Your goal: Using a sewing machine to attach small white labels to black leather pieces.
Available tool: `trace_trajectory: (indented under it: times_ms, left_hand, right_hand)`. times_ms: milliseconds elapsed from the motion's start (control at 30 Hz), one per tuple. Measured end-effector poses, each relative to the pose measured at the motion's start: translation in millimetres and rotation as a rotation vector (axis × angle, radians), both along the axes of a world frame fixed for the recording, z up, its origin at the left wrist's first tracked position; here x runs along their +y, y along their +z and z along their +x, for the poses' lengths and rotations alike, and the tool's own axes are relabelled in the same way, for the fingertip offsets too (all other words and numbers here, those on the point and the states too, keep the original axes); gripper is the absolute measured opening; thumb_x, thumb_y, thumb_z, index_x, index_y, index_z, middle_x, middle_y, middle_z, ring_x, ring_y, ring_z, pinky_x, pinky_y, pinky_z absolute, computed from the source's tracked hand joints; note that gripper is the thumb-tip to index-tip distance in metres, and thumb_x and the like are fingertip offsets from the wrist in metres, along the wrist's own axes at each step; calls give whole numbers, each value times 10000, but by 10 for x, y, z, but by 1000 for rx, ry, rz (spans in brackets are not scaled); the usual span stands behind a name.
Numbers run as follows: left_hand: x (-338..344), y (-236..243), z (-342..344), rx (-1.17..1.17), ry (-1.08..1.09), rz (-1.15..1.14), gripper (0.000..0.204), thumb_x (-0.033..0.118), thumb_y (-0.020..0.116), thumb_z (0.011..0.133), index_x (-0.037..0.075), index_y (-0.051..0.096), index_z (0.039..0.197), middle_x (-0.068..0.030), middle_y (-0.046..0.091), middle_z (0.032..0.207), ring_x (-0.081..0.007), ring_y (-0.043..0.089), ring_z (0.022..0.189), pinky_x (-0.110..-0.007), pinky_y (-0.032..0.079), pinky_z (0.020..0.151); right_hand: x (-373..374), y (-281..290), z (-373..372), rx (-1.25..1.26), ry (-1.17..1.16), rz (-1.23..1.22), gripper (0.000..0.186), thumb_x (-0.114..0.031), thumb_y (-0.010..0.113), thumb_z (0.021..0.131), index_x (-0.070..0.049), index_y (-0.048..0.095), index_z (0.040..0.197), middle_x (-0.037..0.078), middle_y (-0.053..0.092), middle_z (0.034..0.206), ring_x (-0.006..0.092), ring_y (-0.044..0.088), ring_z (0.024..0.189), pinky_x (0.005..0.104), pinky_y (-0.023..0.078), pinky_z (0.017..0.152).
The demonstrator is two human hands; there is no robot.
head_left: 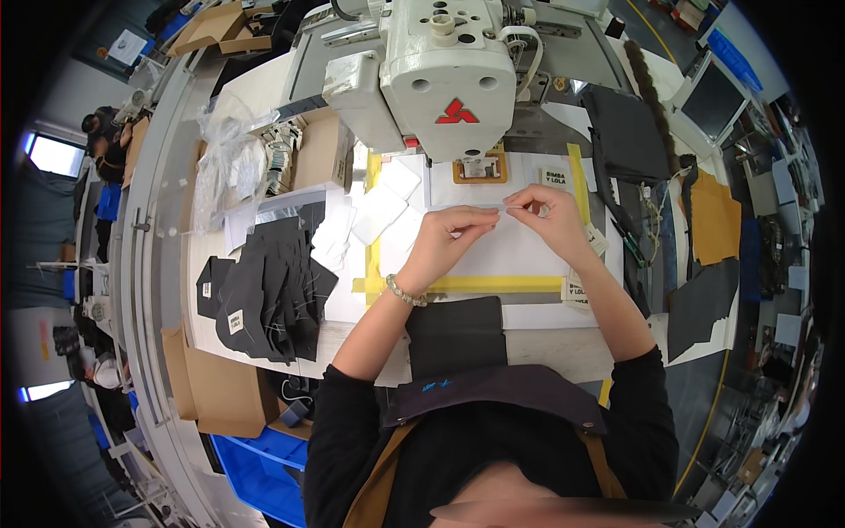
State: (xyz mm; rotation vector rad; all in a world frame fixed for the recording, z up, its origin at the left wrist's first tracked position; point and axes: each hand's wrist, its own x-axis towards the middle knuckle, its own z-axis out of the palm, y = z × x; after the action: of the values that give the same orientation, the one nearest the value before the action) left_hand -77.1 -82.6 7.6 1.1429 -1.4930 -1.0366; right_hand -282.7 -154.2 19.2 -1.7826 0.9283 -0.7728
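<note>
On the white work sheet (475,255) edged with yellow tape, my left hand (449,233) and my right hand (550,224) are pinched close together over a small, thin white piece (500,209). Just behind them, a brass-coloured frame (480,169) sits under the white sewing machine head (449,79). Small printed cream labels (554,178) lie right of my hands. Loose white squares (383,211) lie to the left. A dark fabric piece (453,339) lies flat in front of me, below my hands.
Stacked dark fabric pieces (264,290) lie left, below an open box (312,163) of labels. A monitor (709,97), black cutting tool (627,224) and orange sheet (715,220) are right. A blue crate (251,471) is low left. A person (106,141) is at far left.
</note>
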Motion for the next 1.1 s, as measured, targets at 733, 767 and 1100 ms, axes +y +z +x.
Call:
trace_trajectory:
  times_ms: [733, 767, 1100]
  left_hand:
    - [-183, -308, -40, -919, -103, -314, 845, 447, 696, 799, -51, 379, 1404, -234, 448, 1403, -390, 402, 1338, -464, 280, 1145]
    - [-174, -300, -35, -919, -104, -314, 845, 447, 696, 799, -51, 379, 1404, -234, 448, 1403, -390, 402, 1338, -464, 280, 1145]
    - [-206, -299, 18, -801, -136, -226, 900, 486, 706, 786, -50, 365, 1424, -233, 431, 1426, -366, 366, 1371, -478, 242, 1159]
  right_hand:
    - [284, -291, 11, 835, 57, -667, 638, -486, 563, 900, -84, 473, 1387, 54, 434, 1453, 280, 405, 1277, 506, 274, 1011]
    - [285, -292, 12, 829, 57, -671, 640, -491, 555, 904, -85, 466, 1391, 51, 430, 1455, 278, 402, 1282, 507, 271, 1015]
    - [253, -319, 27, 785, 13, -776, 609, -469, 569, 899, -84, 495, 1365, 33, 454, 1427, 240, 421, 1250, 468, 295, 972]
